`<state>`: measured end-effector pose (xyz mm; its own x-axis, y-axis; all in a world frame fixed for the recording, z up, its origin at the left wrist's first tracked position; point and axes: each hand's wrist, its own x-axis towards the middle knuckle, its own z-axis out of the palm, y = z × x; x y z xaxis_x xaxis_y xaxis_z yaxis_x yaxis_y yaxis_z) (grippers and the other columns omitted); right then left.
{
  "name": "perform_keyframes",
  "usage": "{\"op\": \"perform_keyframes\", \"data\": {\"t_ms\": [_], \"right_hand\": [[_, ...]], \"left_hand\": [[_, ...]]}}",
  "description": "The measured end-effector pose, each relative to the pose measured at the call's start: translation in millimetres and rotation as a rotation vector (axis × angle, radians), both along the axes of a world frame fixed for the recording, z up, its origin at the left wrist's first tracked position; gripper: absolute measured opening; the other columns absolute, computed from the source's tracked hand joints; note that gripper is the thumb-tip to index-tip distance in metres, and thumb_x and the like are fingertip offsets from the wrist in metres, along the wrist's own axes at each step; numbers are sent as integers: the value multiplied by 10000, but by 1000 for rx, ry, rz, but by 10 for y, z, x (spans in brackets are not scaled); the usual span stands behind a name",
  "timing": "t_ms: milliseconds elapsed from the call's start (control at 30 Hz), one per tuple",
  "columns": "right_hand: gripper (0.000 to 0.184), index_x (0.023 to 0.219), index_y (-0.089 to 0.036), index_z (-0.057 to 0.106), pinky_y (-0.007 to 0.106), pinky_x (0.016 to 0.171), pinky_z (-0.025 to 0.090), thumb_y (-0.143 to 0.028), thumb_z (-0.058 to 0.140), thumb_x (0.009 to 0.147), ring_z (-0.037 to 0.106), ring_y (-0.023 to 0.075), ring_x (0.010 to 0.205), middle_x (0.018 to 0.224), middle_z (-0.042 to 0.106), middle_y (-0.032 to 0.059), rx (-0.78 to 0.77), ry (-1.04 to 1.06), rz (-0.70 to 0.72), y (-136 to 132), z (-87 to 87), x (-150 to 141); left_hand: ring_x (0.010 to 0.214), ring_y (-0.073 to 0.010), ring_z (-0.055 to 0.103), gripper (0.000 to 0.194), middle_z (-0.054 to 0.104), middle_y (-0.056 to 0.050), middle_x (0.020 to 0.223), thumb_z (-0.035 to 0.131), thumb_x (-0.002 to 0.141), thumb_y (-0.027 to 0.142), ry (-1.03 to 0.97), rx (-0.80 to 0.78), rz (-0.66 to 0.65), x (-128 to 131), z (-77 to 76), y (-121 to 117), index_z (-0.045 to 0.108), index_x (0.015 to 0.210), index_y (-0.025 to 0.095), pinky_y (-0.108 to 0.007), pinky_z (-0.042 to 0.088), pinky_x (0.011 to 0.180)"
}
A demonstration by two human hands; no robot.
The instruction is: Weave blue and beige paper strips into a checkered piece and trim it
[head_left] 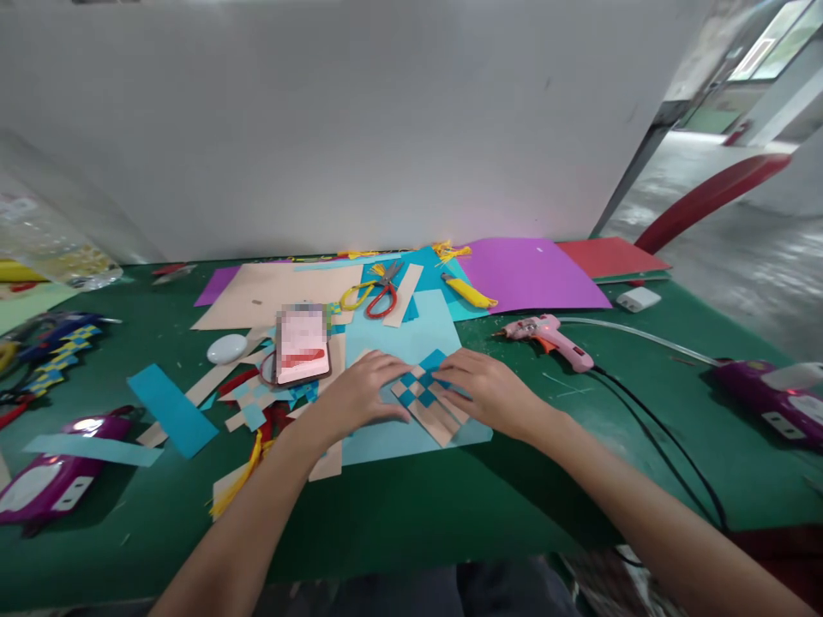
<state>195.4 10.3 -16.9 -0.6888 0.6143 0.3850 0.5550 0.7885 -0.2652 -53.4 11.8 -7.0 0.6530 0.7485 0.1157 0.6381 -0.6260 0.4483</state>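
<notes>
A small checkered woven paper piece [423, 386] of beige and blue strips lies at a slant on a light blue sheet [443, 321]. Unwoven beige strip ends [441, 424] point toward me. My left hand [366, 390] grips the piece at its left side, fingertips at the upper edge and thumb lower down. From the right, my right hand [485, 390] has its bent fingers on the blue strips along the right edge. The undersides of the fingers are hidden.
Left of my hands are a phone [302, 343], paper scraps, a blue strip [172, 410] and a purple power strip [57, 476]. Beyond lie scissors [384, 296] and a yellow cutter [472, 293]. A pink glue gun [546, 337] with a trailing cord [656, 437] rests at right.
</notes>
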Motion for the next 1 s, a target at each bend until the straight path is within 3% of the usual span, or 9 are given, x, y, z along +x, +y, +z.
{"op": "perform_keyframes", "data": {"t_ms": [200, 400, 600, 700, 867, 1000], "right_hand": [[301, 978, -174, 692, 375, 739, 478, -425, 559, 878, 573, 236, 819, 837, 651, 105, 97, -88, -133, -175, -23, -49], [378, 986, -197, 663, 391, 793, 453, -530, 533, 864, 549, 252, 896, 903, 630, 119, 36, -183, -184, -270, -102, -117], [281, 1101, -229, 629, 408, 840, 444, -400, 512, 911, 534, 249, 983, 1066, 604, 108, -20, -186, -134, -191, -36, 2], [260, 1149, -239, 607, 400, 853, 440, -289, 459, 941, 533, 239, 1011, 1107, 604, 95, -43, -172, -132, -192, -16, 15], [382, 1119, -211, 618, 435, 860, 437, -481, 583, 851, 519, 279, 1024, 1102, 608, 117, -39, -166, -198, -249, -30, -53], [327, 1094, -226, 629, 433, 863, 448, -449, 584, 860, 522, 265, 1017, 1096, 605, 107, -62, -148, -180, -237, -62, -62]], "left_hand": [[1141, -294, 486, 713, 578, -115, 1235, 618, 723, 644, -6, 46, -46, -50, -99, 81, 541, 1309, 245, -442, 415, 957], [1033, -259, 530, 554, 618, -94, 1068, 609, 750, 617, -28, 121, -31, -28, -146, 90, 650, 1131, 216, -392, 446, 885], [881, -243, 595, 573, 660, -74, 912, 602, 681, 694, 38, 121, -20, 23, -21, -31, 663, 933, 183, -343, 466, 755], [935, -254, 596, 539, 666, -85, 961, 609, 724, 651, 34, 96, -23, 23, 41, -50, 651, 1002, 191, -351, 469, 788], [1160, -307, 491, 734, 584, -128, 1221, 619, 684, 681, 26, 100, -6, -7, 8, -8, 575, 1238, 202, -443, 417, 961], [1165, -309, 488, 699, 577, -125, 1234, 584, 719, 684, 61, 81, -22, -17, -55, 16, 592, 1227, 203, -464, 404, 978]]}}
